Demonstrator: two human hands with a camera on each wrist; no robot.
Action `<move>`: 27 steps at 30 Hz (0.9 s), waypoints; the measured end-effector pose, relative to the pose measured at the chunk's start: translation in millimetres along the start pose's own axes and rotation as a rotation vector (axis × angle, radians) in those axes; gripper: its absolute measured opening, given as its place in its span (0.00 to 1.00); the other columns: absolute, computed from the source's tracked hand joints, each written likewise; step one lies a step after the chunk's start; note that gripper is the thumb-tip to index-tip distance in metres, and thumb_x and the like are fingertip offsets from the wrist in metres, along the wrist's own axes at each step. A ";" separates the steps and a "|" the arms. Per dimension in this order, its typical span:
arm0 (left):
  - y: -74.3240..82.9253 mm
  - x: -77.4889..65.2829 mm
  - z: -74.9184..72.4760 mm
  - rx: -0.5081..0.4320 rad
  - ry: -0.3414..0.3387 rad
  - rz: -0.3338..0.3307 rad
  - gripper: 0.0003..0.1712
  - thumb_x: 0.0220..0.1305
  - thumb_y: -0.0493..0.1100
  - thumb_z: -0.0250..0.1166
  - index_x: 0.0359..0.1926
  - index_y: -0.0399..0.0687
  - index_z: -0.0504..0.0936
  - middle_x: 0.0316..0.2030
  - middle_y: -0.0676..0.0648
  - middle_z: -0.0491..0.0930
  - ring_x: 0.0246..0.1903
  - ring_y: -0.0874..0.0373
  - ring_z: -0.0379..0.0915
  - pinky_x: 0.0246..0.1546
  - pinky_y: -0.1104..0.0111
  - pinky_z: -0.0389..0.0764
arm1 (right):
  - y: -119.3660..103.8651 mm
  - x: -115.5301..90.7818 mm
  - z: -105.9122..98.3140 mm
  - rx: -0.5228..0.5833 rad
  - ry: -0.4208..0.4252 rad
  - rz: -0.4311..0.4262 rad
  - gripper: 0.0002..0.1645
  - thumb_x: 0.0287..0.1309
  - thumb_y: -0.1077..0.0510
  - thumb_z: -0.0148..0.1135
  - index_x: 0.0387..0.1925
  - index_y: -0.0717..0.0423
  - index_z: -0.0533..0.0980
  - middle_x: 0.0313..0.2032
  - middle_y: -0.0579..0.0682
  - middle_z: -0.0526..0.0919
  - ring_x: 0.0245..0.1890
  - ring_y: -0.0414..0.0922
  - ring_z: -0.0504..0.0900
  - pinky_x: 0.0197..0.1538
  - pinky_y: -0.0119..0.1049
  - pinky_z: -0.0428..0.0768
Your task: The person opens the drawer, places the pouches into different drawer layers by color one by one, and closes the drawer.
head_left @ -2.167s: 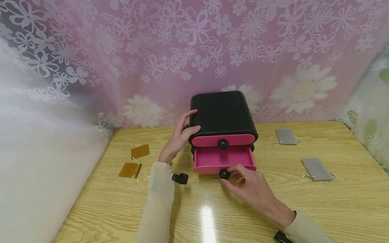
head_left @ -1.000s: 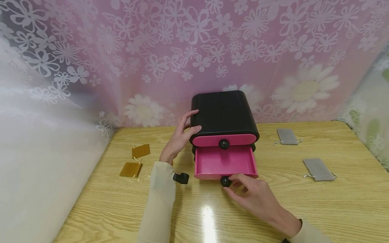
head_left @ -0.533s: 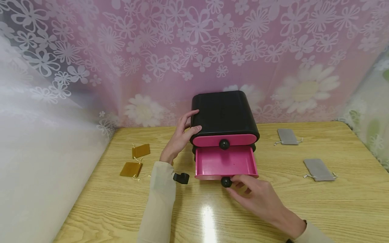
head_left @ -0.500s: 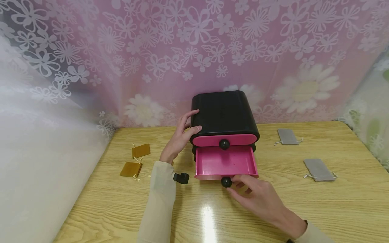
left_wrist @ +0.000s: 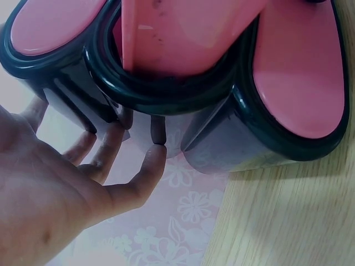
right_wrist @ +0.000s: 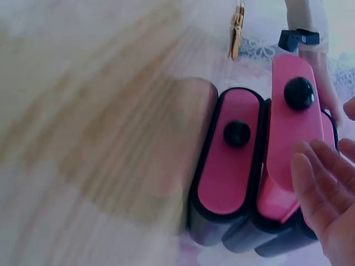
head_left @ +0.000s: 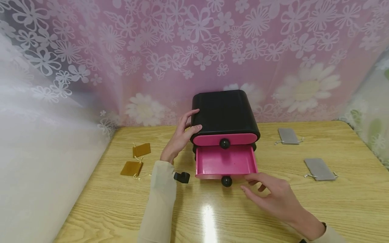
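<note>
A black drawer unit [head_left: 225,109] with pink drawers stands at the back of the table. Its middle drawer [head_left: 223,163] is pulled out, and nothing lies in the part I see. The top drawer [head_left: 206,139] is closed; so is the bottom drawer [right_wrist: 228,177] in the right wrist view. My left hand [head_left: 180,139] rests against the unit's left side, thumb and forefinger at the top edge; its fingers touch the side wall in the left wrist view. My right hand [head_left: 278,195] is off the round black knob [head_left: 226,181], fingers loose by the drawer front's right end.
Two mustard drawstring pouches, one farther back [head_left: 141,150] and one nearer [head_left: 131,168], lie on the wooden table [head_left: 115,206] at the left. At the right lie two grey drawstring pouches, one far [head_left: 288,136] and one near [head_left: 319,169]. A flowered curtain [head_left: 170,60] hangs behind.
The middle drawer has slid farther out toward me, then stayed put. My right hand has let go of its knob and moved right. My left hand has kept its place on the unit.
</note>
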State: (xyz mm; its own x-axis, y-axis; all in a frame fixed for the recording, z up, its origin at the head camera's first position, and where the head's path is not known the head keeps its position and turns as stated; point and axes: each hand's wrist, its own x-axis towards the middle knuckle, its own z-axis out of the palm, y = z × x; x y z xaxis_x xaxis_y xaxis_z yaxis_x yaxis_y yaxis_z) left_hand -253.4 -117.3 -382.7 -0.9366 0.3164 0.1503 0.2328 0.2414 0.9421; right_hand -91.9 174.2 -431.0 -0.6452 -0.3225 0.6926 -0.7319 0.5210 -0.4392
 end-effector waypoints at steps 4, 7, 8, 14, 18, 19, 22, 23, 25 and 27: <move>2.0 1.1 0.4 0.003 0.002 0.001 0.31 0.71 0.55 0.59 0.72 0.82 0.64 0.74 0.53 0.54 0.72 0.45 0.60 0.66 0.43 0.71 | 4.9 3.2 -9.8 -0.006 0.052 -0.045 0.22 0.67 0.38 0.62 0.40 0.51 0.85 0.33 0.43 0.89 0.32 0.26 0.82 0.32 0.19 0.79; 2.8 2.0 0.9 0.003 0.003 0.002 0.31 0.71 0.55 0.59 0.72 0.82 0.64 0.75 0.53 0.53 0.72 0.46 0.60 0.66 0.43 0.71 | 8.9 4.4 -16.6 -0.026 0.080 -0.057 0.25 0.67 0.36 0.61 0.40 0.53 0.85 0.32 0.43 0.89 0.34 0.24 0.82 0.31 0.19 0.79; 2.9 2.2 1.0 0.004 0.004 0.002 0.31 0.71 0.55 0.59 0.72 0.82 0.64 0.75 0.53 0.53 0.72 0.46 0.60 0.66 0.43 0.71 | 10.2 4.6 -18.5 -0.036 0.088 -0.060 0.25 0.67 0.36 0.60 0.40 0.53 0.86 0.32 0.43 0.89 0.34 0.24 0.82 0.30 0.19 0.79; 2.4 2.6 0.8 -0.002 0.010 0.000 0.31 0.71 0.55 0.59 0.71 0.82 0.64 0.75 0.54 0.53 0.72 0.47 0.60 0.66 0.43 0.72 | 17.3 5.8 -28.4 -0.095 0.132 -0.059 0.28 0.67 0.35 0.60 0.39 0.56 0.86 0.31 0.45 0.89 0.35 0.24 0.82 0.30 0.19 0.79; 1.9 2.8 0.6 0.001 0.012 0.000 0.31 0.71 0.55 0.59 0.72 0.82 0.64 0.75 0.53 0.53 0.72 0.46 0.60 0.66 0.43 0.71 | 22.5 6.6 -34.2 -0.119 0.148 -0.039 0.30 0.66 0.34 0.60 0.40 0.56 0.86 0.33 0.48 0.89 0.39 0.22 0.82 0.32 0.19 0.80; 1.8 2.9 0.7 0.003 0.012 -0.001 0.31 0.71 0.55 0.59 0.72 0.82 0.64 0.75 0.53 0.53 0.72 0.46 0.60 0.67 0.43 0.71 | 24.0 6.4 -35.6 -0.122 0.149 -0.031 0.30 0.66 0.33 0.59 0.40 0.56 0.86 0.33 0.48 0.89 0.40 0.22 0.81 0.33 0.19 0.80; 1.2 3.6 1.2 0.001 0.012 -0.001 0.31 0.71 0.55 0.59 0.72 0.82 0.64 0.75 0.53 0.53 0.72 0.46 0.60 0.66 0.43 0.72 | 28.2 6.1 -39.6 -0.127 0.158 -0.009 0.32 0.66 0.32 0.59 0.42 0.56 0.86 0.35 0.49 0.89 0.43 0.21 0.80 0.35 0.19 0.80; 1.1 3.8 1.4 0.001 0.012 -0.002 0.31 0.71 0.55 0.59 0.72 0.82 0.64 0.75 0.53 0.53 0.72 0.46 0.60 0.66 0.43 0.72 | 29.4 5.7 -40.8 -0.130 0.159 -0.001 0.32 0.65 0.32 0.59 0.42 0.56 0.86 0.35 0.50 0.89 0.43 0.20 0.80 0.35 0.18 0.80; 0.9 3.9 1.7 0.001 0.013 -0.004 0.31 0.71 0.55 0.59 0.72 0.83 0.64 0.75 0.53 0.53 0.72 0.46 0.60 0.66 0.43 0.72 | 31.6 5.5 -43.6 -0.133 0.163 0.014 0.32 0.65 0.32 0.60 0.43 0.56 0.86 0.36 0.49 0.89 0.44 0.20 0.80 0.37 0.18 0.80; 0.8 3.9 1.8 0.000 0.014 -0.005 0.31 0.71 0.55 0.59 0.72 0.83 0.64 0.75 0.53 0.53 0.72 0.46 0.60 0.66 0.43 0.72 | 33.4 5.1 -46.9 -0.140 0.158 0.041 0.27 0.62 0.37 0.67 0.45 0.56 0.86 0.37 0.50 0.89 0.45 0.20 0.80 0.38 0.17 0.79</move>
State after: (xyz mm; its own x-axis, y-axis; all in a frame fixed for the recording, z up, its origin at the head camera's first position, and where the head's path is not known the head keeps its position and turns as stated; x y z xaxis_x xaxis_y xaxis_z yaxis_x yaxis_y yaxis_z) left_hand -256.4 -114.2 -381.9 -0.9414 0.3023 0.1495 0.2279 0.2435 0.9427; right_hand -109.3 227.1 -415.3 -0.6235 -0.1763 0.7616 -0.6609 0.6393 -0.3930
